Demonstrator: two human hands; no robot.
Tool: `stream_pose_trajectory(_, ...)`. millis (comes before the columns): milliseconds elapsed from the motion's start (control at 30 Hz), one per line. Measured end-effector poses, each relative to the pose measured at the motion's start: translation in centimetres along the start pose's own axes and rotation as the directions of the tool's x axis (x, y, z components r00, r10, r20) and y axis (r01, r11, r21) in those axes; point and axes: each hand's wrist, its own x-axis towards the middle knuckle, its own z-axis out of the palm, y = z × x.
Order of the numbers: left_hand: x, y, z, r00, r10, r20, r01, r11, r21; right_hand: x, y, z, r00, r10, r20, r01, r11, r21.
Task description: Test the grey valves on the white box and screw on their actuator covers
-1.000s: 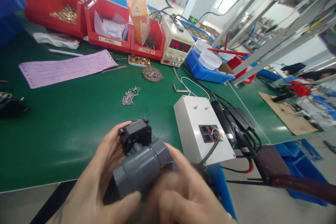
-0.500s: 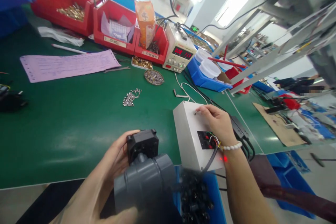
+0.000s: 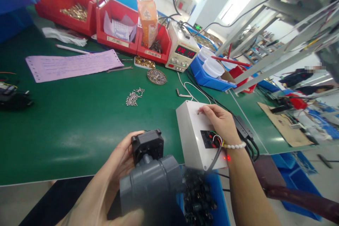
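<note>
My left hand point(image 3: 111, 173) is wrapped round a grey plastic valve point(image 3: 152, 180) with a black square actuator housing point(image 3: 147, 145) on its far end. It is held at the table's front edge, left of a white control box point(image 3: 185, 132). On the box's upper face, my right hand point(image 3: 221, 120) pinches a small metal toggle switch point(image 3: 198, 113). Below that hand, coloured wires from a dark cable run into a black and red terminal block point(image 3: 208, 139). Red lights point(image 3: 227, 158) glow beside my beaded wrist.
Several small screws point(image 3: 134, 98) lie beyond the valve, near a round dish point(image 3: 156, 77) of metal parts. Behind stand red bins point(image 3: 116, 42) and a power supply point(image 3: 182, 51). A blue crate point(image 3: 221, 197) of black parts sits below the table edge. A pink sheet point(image 3: 74, 65) lies left.
The whole view has shifted slightly, so things sit a little further right. My left hand still holds the valve, and my right hand stays at the switch.
</note>
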Motion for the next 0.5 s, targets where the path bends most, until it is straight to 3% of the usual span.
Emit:
stream_pose_trajectory(167,-0.5,-1.3,-0.2,1.0,-0.007,-0.018,0.006,0.999,-0.039,-0.1,0.2,0.1,1.0,0.013,0.01,-0.014,1.0,0.01)
stream_pose_trajectory(300,0.2,-0.6,-0.2,0.999,0.002,-0.038,-0.002,1.0,-0.018,0.1,-0.1,-0.2,0.998,0.001,-0.058,0.001,1.0,0.031)
stream_pose_trajectory(400,1.3,0.0,-0.6,0.988,-0.112,-0.11,0.117,0.992,0.042,0.8,-2.3,-1.2,0.989,-0.039,-0.145,0.047,0.998,0.049)
stream_pose_trajectory(467,2.1,-0.1,-1.1,0.974,-0.167,-0.154,0.177,0.983,0.048,1.7,-4.9,-1.3,0.99,-0.114,-0.086,0.117,0.993,0.035)
stream_pose_trajectory(500,2.5,-0.3,-1.4,0.971,-0.177,-0.16,0.185,0.982,0.038,2.2,-6.4,-0.9,0.987,-0.163,0.003,0.163,0.986,0.015)
